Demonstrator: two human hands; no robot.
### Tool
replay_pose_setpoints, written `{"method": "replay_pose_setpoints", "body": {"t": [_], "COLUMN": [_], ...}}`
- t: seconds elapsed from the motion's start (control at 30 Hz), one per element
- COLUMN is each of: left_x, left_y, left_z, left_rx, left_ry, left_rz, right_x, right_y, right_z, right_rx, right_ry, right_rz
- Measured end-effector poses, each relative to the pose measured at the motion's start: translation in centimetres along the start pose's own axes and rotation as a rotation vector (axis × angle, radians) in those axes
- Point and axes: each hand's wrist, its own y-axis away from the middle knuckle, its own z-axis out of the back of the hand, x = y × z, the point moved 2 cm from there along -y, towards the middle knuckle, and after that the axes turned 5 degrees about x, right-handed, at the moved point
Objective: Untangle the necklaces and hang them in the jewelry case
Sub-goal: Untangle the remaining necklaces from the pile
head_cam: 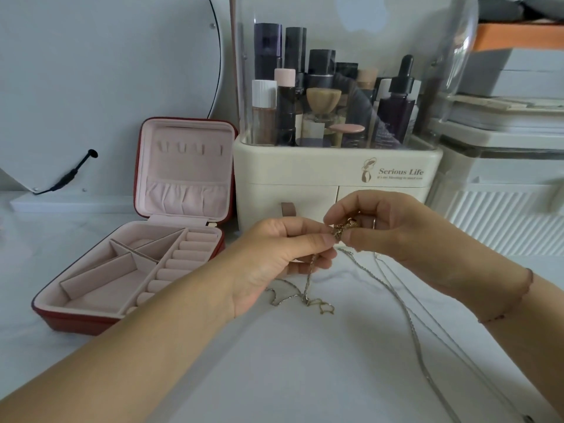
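Observation:
A gold tangle of necklaces is held above the white table between both hands. My left hand pinches it from the left and my right hand pinches it from the right. A gold chain hangs down from the left hand onto the table, ending in small loops. Long silver chains trail from the right hand toward the lower right. The red jewelry case stands open at the left, pink inside, with hooks in its upright lid that carry nothing.
A cream cosmetics organiser full of bottles stands just behind my hands. A round mirror with a black cable leans at the back left. White storage boxes stack at the right.

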Motion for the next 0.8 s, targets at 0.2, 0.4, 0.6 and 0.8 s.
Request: {"method": "replay_pose_setpoints", "body": {"t": [0.2,0.4,0.6,0.8], "left_x": [0.02,-0.08,-0.13,-0.12], "left_y": [0.01,0.10,0.06,0.00], "left_z": [0.16,-0.20,-0.14,-0.03], "left_rx": [-0.003,0.017,0.004,-0.034], "left_ry": [0.007,0.051,0.104,0.106], "left_rz": [0.000,0.005,0.007,-0.020], "right_x": [0.16,0.19,-0.11,-0.45], "right_y": [-0.01,-0.24,-0.29,-0.44], "right_z": [0.41,0.24,0.21,0.06], "right_rx": [0.052,0.058,0.086,0.094], "right_ry": [-0.231,-0.306,-0.291,-0.417], "right_rz": [0.056,0.075,0.107,-0.063]}}
